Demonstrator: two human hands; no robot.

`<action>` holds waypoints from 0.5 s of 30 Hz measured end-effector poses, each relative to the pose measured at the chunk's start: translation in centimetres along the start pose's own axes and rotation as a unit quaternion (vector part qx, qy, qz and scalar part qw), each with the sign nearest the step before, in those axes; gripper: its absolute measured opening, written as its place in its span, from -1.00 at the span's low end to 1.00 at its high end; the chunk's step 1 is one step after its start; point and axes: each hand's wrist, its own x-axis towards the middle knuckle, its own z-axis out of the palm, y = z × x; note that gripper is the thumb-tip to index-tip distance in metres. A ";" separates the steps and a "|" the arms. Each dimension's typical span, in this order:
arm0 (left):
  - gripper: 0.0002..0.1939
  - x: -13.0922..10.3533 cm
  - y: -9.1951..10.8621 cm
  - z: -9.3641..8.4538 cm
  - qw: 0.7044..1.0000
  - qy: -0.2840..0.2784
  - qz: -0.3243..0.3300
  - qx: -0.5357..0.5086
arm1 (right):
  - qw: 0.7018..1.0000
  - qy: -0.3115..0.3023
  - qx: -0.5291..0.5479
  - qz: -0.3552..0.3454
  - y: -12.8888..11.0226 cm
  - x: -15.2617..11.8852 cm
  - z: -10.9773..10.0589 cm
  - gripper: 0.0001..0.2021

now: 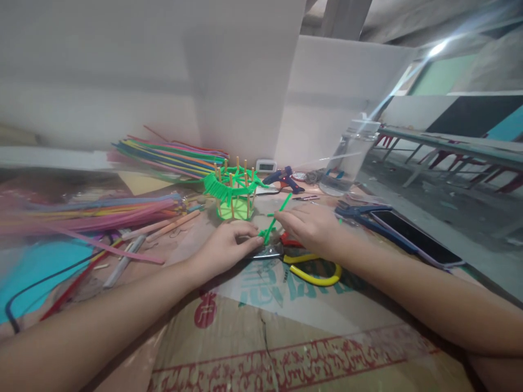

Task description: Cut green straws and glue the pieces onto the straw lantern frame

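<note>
Observed from the room: the green strip (285, 203) lies between the person's two hands, over the middle of the desk (241, 340). Its long axis slants — lower end at the left hand's fingertips, upper end pointing away and to the right. A short green side piece projects leftward by the right fingertips.

Left hand (229, 245): thumb and forefinger brought together on the strip's lower end, a small gap showing behind the tips. Right hand (312, 226): fingers bent and gathered at the strip's mid-length; whether they grip or merely touch cannot be told. Both hands are about equally near, one on each side.

Beyond the left hand, the green basket-like frame (235, 190) stands upright, just clear of it. Yellow-handled pliers (316, 280) lie directly beneath and in front of the hands, limiting room downward. To the right, blue-handled pliers (368, 218) and a phone (417, 237) lie near the desk's edge. The widest open room is on the near side — the printed surface between the forearms.
</note>
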 end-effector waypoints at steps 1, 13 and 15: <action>-0.72 0.0 0.1 0.0 1.000 -0.004 0.009 0.006 | 1.000 0.002 0.000 -0.002 -0.1 0.1 -0.2 -0.75; -0.81 -0.8 1.5 0.5 0.999 0.032 -0.007 -0.008 | 0.999 0.001 0.040 0.007 -0.6 -0.4 -0.4 -0.77; -0.84 -0.8 1.4 0.8 1.000 0.027 -0.005 -0.004 | 0.999 0.014 0.051 0.012 -0.7 -0.5 -0.4 -0.78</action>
